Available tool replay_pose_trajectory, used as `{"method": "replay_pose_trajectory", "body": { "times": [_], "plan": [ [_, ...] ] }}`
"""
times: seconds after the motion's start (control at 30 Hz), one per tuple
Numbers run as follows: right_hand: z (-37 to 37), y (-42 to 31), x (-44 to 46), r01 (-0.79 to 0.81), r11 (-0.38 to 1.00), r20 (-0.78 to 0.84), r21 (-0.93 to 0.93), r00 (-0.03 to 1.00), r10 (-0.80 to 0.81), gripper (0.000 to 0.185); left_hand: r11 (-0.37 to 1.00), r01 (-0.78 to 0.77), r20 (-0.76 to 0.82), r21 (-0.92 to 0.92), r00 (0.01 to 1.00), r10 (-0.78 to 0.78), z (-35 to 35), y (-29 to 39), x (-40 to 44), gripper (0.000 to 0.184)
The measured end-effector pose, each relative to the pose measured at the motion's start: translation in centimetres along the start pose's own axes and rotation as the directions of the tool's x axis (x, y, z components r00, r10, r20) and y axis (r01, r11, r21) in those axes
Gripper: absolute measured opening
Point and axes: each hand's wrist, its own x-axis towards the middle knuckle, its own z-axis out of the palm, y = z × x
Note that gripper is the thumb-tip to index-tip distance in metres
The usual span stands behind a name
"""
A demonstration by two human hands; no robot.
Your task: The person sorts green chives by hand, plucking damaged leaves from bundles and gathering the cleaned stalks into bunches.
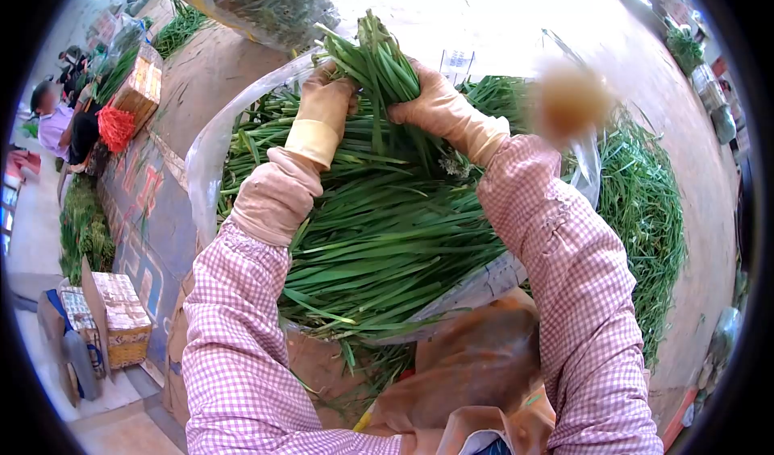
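A bunch of garlic chives (383,68) is raised over the far side of the pile, its tops folded and pointing up. My right hand (439,104), in a tan glove, wraps around its right side. On its left side my left hand (326,100), gloved alike, has its fingers curled against the stems; the fingertips are partly hidden. Below both hands lies a large heap of garlic chives (395,229), long flat green leaves mostly running sideways, inside an open clear plastic bag (208,161). A small pale flower head (457,163) shows under my right wrist.
More loose greens (645,213) lie to the right of the bag. Another filled plastic bag (266,8) stands beyond it. At left are a wicker basket (127,346), a box with red strings (141,84) and a seated person (56,120). A blurred tan spot covers the upper right.
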Motion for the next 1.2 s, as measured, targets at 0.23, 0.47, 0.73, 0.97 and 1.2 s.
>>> {"method": "replay_pose_trajectory", "body": {
  "times": [0.23, 0.47, 0.73, 0.97, 1.2],
  "plan": [
    [-3.0, -0.5, -3.7, 0.12, 0.968, -0.019, 0.218, 0.993, -0.118, 0.038, 0.984, -0.162, 0.348, -0.071, 0.921, 0.177, 4.5, 4.1, -2.9, 0.029],
    [-8.3, -5.5, -13.8, 0.349, 0.842, -0.439, 0.412, 0.885, -0.153, 0.034, 0.957, -0.204, 0.729, -0.207, 0.62, 0.29, 11.6, 11.9, -6.6, 0.042],
    [-15.0, -8.1, -29.4, 0.643, 0.6, -0.755, 0.476, 0.648, -0.096, 0.034, 0.958, -0.139, 0.813, -0.252, 0.506, 0.287, 13.3, 16.0, -9.7, 0.049],
    [-11.1, -8.1, -39.3, 0.746, 0.32, -0.775, 0.584, 0.629, -0.054, 0.029, 0.997, 0.013, 0.934, 0.078, 0.348, -0.078, 18.6, 12.3, -20.2, 0.06],
    [-10.9, -6.2, -46.1, 0.725, 0.255, -0.767, 0.64, 0.622, 0.155, 0.026, 0.875, 0.433, 0.927, 0.214, 0.192, -0.322, 18.9, 9.9, -27.2, 0.055]
  ]
}}
